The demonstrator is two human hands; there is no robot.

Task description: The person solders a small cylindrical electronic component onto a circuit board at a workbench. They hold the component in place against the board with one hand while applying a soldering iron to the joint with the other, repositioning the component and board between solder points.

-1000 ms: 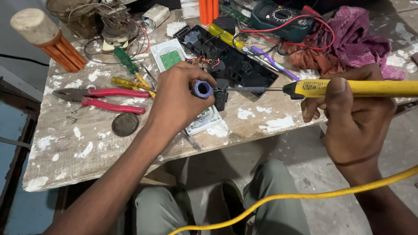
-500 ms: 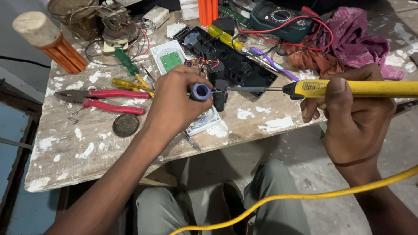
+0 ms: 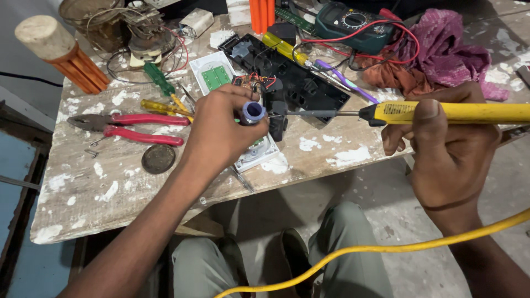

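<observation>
Soldering iron [image 3: 441, 112] in right hand [image 3: 447, 149], tip beside left hand [image 3: 221, 132]

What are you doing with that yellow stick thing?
A person sits at a worn, paint-splotched wooden table. The right hand holds a yellow-handled soldering iron, its metal tip pointing left toward a small blue spool pinched in the left hand. Right behind the spool sits a black plastic housing with small wires. Red-handled pliers, screwdrivers and a dark green meter lie around on the table. The iron's yellow cord trails across the person's lap.
</observation>
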